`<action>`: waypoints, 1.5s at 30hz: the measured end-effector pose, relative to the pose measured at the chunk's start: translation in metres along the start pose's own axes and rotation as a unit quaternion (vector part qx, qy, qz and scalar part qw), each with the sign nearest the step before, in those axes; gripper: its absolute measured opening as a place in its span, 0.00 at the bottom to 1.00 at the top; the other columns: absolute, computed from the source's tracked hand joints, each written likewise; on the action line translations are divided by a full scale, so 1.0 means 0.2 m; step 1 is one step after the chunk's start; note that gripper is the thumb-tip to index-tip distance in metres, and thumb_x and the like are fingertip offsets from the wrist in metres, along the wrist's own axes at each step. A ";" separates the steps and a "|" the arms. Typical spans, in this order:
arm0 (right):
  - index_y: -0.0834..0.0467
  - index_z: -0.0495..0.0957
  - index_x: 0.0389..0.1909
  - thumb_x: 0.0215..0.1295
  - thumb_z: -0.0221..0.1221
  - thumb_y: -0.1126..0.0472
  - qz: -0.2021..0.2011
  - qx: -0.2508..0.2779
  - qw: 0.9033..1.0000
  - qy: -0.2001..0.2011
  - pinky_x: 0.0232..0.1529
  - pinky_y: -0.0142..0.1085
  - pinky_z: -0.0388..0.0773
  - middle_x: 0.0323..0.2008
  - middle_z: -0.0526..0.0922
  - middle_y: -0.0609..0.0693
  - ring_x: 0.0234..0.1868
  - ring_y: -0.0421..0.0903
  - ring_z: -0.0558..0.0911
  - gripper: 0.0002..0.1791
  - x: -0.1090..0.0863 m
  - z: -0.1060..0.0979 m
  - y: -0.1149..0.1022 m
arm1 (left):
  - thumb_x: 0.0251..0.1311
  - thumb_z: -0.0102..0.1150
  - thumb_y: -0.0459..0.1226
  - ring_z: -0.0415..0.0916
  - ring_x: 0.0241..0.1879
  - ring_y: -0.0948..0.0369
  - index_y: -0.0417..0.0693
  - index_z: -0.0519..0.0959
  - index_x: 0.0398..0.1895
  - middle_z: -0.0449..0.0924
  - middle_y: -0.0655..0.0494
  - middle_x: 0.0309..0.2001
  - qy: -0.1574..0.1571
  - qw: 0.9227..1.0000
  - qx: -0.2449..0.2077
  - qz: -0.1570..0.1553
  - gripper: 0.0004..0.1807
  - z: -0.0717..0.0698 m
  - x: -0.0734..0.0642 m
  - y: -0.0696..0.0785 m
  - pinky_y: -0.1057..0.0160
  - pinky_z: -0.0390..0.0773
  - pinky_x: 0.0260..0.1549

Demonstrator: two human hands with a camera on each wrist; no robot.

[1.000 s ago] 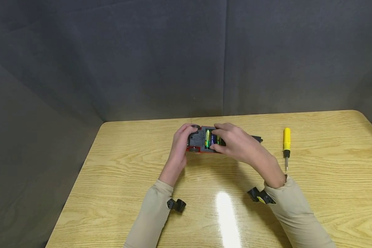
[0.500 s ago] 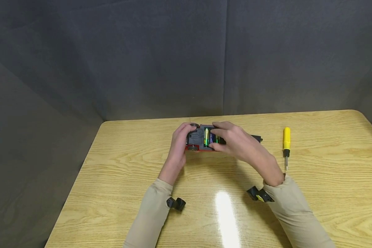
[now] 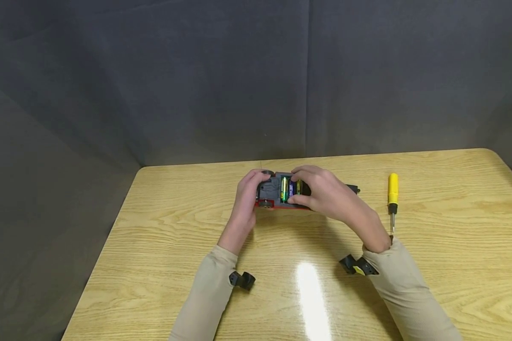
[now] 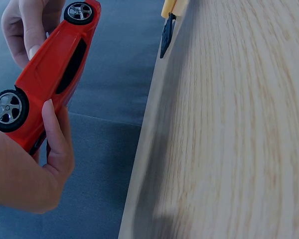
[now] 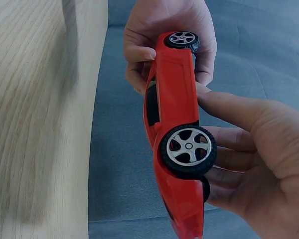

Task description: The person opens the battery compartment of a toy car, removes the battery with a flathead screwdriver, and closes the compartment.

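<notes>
Dark cloth (image 3: 222, 85) behind wooden tabletop (image 3: 175, 222). Toy car (image 3: 269, 189) above it, underside up. My left grip (image 3: 248, 194) curled round one end; my right grip (image 3: 334, 194), thumb and forefinger at opposite ends of purple battery (image 3: 291, 188), pinching or merely pressing, I cannot tell. Best handling, I judge: car level, both battery ends worked evenly.

Cameras faced the grip

From above and behind the grip, the head camera looked forward and down. The left wrist camera (image 3: 242, 281) and right wrist camera (image 3: 358, 265), closer in, looked past the grip toward dark cloth (image 4: 104, 164); both shared the wheeled near side of the red toy car (image 5: 175, 94).
</notes>
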State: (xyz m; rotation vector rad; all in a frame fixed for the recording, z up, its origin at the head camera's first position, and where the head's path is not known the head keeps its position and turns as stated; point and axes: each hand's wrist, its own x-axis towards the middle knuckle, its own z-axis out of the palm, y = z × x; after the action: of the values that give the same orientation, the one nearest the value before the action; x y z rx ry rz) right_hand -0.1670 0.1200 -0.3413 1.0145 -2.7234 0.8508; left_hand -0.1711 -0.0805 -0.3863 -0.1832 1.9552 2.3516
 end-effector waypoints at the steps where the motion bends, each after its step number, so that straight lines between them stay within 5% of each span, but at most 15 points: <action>1: 0.72 0.81 0.50 0.61 0.74 0.62 0.001 0.001 1.000 0.000 0.52 0.51 0.83 0.54 0.83 0.66 0.54 0.61 0.83 0.22 0.00 0.00 0.00 | 0.66 0.55 0.42 0.76 0.36 0.58 0.46 0.81 0.49 0.77 0.50 0.42 -0.001 1.000 0.000 0.000 0.14 0.00 0.00 0.00 0.63 0.81 0.20; 16: 0.70 0.81 0.53 0.63 0.73 0.61 0.026 0.005 1.000 -0.008 0.56 0.53 0.80 0.58 0.81 0.65 0.59 0.61 0.80 0.23 0.00 0.00 -0.01 | 0.65 0.55 0.42 0.75 0.38 0.58 0.47 0.81 0.48 0.77 0.50 0.43 0.004 1.000 0.002 0.000 0.13 0.00 0.00 0.00 0.62 0.81 0.22; 25: 0.67 0.81 0.56 0.68 0.69 0.62 -0.013 0.013 0.999 0.032 0.57 0.54 0.79 0.56 0.82 0.64 0.58 0.61 0.81 0.20 0.00 0.03 0.00 | 0.66 0.54 0.42 0.76 0.36 0.58 0.46 0.80 0.50 0.77 0.48 0.44 -0.006 1.000 -0.003 0.005 0.14 0.00 -0.01 0.01 0.63 0.81 0.21; 45: 0.65 0.83 0.41 0.70 0.63 0.70 0.021 0.086 0.989 0.115 0.37 0.45 0.77 0.42 0.86 0.58 0.37 0.52 0.83 0.03 0.01 0.10 0.00 | 0.64 0.57 0.42 0.73 0.40 0.58 0.48 0.83 0.45 0.78 0.52 0.44 -0.003 1.000 0.011 0.004 0.12 0.02 -0.01 0.00 0.61 0.79 0.28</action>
State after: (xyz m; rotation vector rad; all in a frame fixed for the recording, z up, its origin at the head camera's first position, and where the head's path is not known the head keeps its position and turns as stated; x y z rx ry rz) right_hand -0.1677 0.1079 -0.3570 0.8297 -2.5211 1.1490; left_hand -0.1695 -0.0768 -0.3862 -0.1663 1.9822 2.3317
